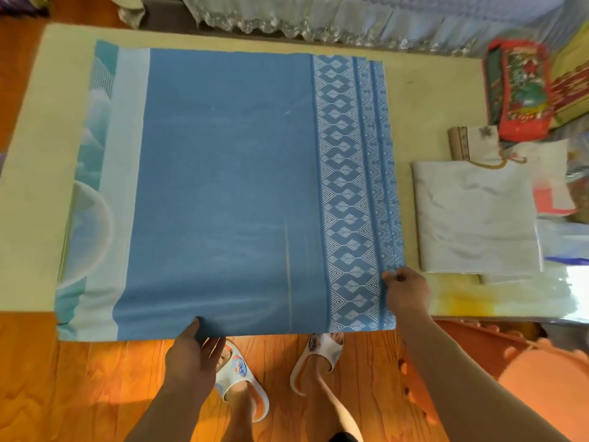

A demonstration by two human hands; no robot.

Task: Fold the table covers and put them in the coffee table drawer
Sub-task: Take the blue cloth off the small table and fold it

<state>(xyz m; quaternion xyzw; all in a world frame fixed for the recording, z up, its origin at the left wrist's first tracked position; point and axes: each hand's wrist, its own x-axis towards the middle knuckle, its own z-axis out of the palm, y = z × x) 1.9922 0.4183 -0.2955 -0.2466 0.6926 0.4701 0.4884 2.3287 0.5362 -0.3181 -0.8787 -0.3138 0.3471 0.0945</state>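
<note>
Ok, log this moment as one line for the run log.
stage: folding | blue cover flat on table | left hand holds near edge | right hand pinches patterned edge | drawer: not in view

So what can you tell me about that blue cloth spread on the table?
The blue table cover lies flat on the cream table, its near edge hanging over the front. It looks like smooth printed fabric: plain blue in the middle, a white geometric border along its right side, pale teal and white bands on its left. The left hand holds the near edge; the right hand pinches the right edge.
</note>
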